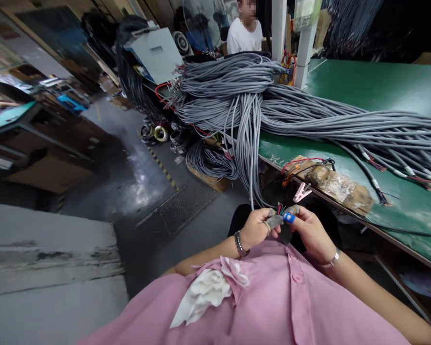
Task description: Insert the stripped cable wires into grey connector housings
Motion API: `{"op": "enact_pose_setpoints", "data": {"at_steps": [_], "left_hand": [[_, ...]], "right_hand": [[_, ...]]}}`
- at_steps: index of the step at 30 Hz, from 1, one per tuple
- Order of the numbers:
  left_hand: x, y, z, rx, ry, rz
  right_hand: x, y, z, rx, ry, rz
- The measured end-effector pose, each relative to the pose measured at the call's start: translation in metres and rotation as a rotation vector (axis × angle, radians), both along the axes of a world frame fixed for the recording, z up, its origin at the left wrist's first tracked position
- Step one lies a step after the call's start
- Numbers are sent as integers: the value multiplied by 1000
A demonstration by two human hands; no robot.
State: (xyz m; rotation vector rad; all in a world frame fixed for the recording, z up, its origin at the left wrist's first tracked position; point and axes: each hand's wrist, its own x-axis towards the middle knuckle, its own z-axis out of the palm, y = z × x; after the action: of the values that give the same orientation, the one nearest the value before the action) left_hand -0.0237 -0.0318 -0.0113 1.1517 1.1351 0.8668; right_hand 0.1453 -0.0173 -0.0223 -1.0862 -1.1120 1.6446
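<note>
your left hand [257, 227] and right hand [314, 232] meet in front of your pink shirt [266, 297], thumbs and fingertips pinched closed at the coloured wires [280, 208], which poke up between them. pink clip [301, 192] just beyond, near the green table [366, 86] edge; grey cables [249, 129] heaped on top, some hanging over.

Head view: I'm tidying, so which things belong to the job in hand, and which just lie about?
Job in hand, apparently:
thin multicoloured wires between left hand and right hand;
long grey cables.

Apparently lying about:
blue plastic stool;
brown cardboard box.
</note>
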Motion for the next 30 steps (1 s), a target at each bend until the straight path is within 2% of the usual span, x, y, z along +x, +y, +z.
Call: {"op": "enact_pose_setpoints", "data": {"at_steps": [3,5,12,18,22,28,30], "left_hand": [[7,2,-9,-42,-107,135],[12,5,-13,-71,-158,166],[20,10,-11,-53,-81,37],[26,9,-9,-47,-26,-68],[27,7,-10,-21,-11,-65],[25,8,-12,-33,-37,23],[24,9,-14,-45,-72,44]], "right_hand": [[3,-3,-5,-12,24,-13],[7,-5,-7,2,22,-15],[25,-2,-5,41,-52,14],[20,6,5,-24,-1,106],[17,8,2,-59,15,72],[9,5,-4,-36,27,-85],[6,4,-3,-36,52,-98]]}}
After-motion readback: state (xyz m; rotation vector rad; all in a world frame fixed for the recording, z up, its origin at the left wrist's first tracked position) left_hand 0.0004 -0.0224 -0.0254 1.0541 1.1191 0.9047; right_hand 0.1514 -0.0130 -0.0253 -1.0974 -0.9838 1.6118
